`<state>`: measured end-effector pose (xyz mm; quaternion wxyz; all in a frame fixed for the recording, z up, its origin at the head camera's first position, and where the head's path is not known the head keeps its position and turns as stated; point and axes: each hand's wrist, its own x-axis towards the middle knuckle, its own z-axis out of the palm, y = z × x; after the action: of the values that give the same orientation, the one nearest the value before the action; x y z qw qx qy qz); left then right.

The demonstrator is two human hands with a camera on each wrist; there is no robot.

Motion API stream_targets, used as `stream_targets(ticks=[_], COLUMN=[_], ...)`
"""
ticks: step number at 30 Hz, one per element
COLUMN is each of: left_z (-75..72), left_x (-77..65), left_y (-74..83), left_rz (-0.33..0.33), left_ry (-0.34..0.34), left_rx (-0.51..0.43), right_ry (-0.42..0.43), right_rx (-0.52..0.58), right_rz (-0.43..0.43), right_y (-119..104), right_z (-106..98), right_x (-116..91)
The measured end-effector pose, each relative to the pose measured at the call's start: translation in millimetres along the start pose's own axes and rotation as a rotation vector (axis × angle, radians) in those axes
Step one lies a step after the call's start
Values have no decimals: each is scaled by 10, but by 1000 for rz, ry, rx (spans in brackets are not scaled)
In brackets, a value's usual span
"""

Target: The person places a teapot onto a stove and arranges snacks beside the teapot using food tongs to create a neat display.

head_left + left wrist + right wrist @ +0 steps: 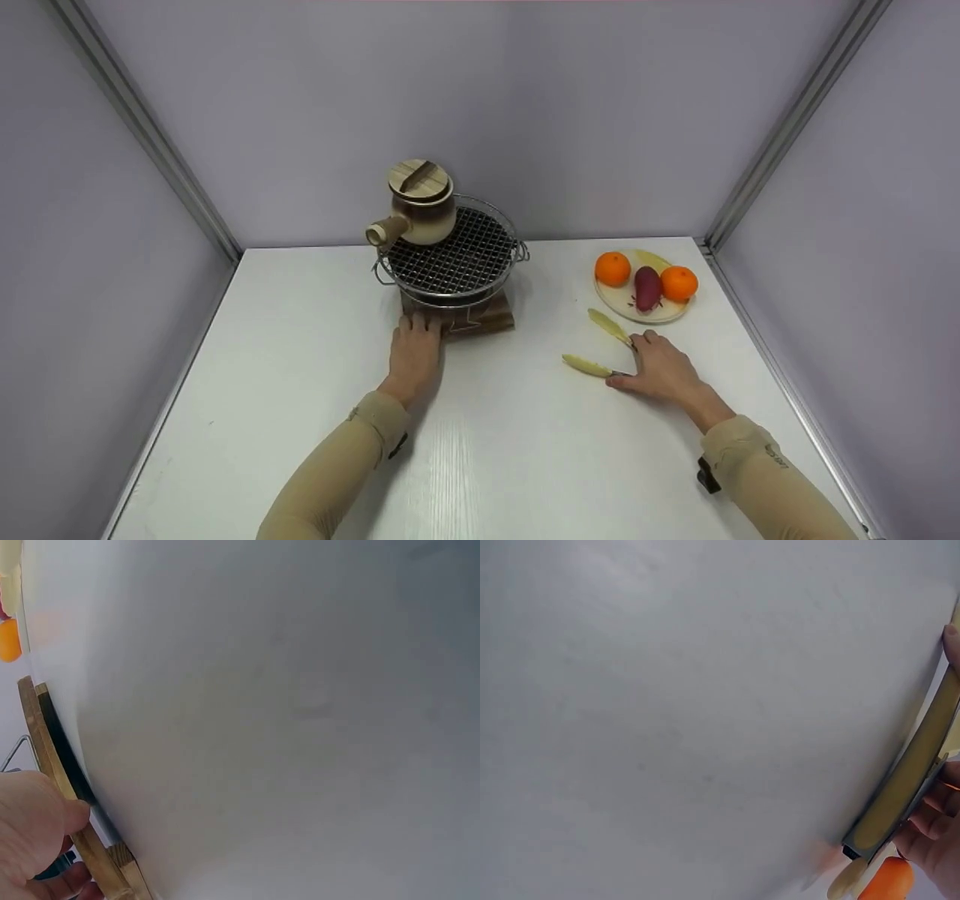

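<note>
Sitting on the tabletop (487, 450), the round grill (472, 262) looks stiff and heavyish, best held by its wooden base (495, 320), which the left hand (415, 349) pinches. Right of the grill, the right hand (664, 369) grips light, springy-looking tongs (587, 365), arms spread; a plate (616, 298) lies there too. Atop the grill, a lidded, probably breakable pot (427, 225) hinders tilting. Smallest are the plate's oranges (612, 268) and sweet potato (648, 289).
</note>
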<state>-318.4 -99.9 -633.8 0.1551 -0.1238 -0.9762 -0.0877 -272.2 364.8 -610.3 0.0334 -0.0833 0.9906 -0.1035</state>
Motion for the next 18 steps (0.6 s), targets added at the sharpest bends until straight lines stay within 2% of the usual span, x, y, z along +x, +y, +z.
stream_targets(ticks=[8,18], left_z=[2,-27], left_x=[18,6], left_y=[-4,17], left_rz=[20,10], left_ry=[5,-22], left_rx=[29,19], right_ry=[14,23], right_rx=[-10,53], right_rz=[1,19], right_y=[-34,-9], right_z=[-66,-79], right_x=[6,-36])
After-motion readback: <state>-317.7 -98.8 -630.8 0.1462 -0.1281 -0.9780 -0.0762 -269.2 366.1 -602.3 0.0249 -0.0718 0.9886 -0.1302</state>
